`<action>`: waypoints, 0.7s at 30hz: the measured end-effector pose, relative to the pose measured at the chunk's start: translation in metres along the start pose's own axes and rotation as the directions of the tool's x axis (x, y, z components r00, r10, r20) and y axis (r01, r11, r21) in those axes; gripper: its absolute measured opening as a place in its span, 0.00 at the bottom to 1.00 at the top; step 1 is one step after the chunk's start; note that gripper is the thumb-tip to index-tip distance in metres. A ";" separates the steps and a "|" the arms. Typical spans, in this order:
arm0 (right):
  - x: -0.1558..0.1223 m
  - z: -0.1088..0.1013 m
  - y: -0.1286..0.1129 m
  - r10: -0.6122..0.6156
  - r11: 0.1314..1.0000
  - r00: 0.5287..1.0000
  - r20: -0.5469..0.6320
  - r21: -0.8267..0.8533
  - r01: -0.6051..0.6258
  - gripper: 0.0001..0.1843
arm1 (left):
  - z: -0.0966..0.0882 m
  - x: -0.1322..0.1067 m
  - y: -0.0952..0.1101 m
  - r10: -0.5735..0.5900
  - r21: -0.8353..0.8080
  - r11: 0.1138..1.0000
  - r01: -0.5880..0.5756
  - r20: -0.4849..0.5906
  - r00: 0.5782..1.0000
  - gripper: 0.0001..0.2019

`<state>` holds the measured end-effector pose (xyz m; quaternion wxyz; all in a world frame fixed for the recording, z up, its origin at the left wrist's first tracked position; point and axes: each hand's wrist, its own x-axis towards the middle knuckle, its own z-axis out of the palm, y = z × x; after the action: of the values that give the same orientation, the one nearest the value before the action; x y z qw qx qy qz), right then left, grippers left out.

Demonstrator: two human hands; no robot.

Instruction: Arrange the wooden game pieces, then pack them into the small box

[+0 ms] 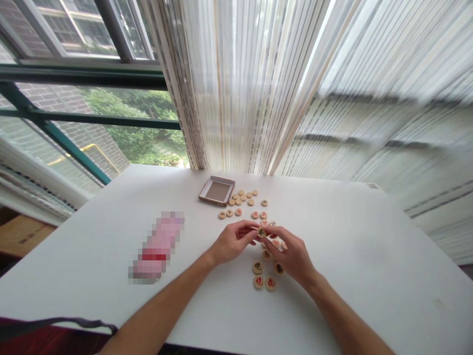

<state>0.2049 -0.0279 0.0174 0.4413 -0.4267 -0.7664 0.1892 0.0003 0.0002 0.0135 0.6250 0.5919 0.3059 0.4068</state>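
Before me: left hand and right hand, brought together above a white table, fingertips pinching 1 round pale wooden disc, black-charactered, between them. Nearer the person: 2 red-marked round wooden discs, side by side. Beyond the hands: plain-faced pale wooden discs, near 1 shallow, square, brown-edged open box. Left: 1 pixelated pink oblong item.

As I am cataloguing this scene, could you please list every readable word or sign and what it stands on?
"卒", black: held piece, between left hand and right hand.
"炮", red: front left piece and, apparently, front right piece.
"炮", black, probably: black-marked piece behind the front left one.
Too small or blurred: other pieces' markings, print on the cardboard box.
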 end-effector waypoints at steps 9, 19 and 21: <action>0.001 -0.003 -0.006 0.122 0.987 0.990 0.074 0.096 -0.129 0.15 | 0.001 -0.003 0.001 0.072 0.142 0.988 -0.066 -0.032 0.997 0.18; 0.003 -0.002 -0.010 0.291 0.937 0.951 0.102 0.172 -0.305 0.09 | 0.008 -0.008 0.000 0.224 0.323 0.919 -0.228 0.049 0.973 0.14; 0.002 -0.001 -0.009 0.304 0.932 0.947 0.099 0.175 -0.318 0.09 | 0.009 -0.008 0.001 0.245 0.344 0.905 -0.249 0.056 0.968 0.14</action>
<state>0.2009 -0.0315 0.0253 0.4168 -0.4920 -0.6830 0.3432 0.0034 -0.0114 0.0147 0.4555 0.7292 0.2922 0.4188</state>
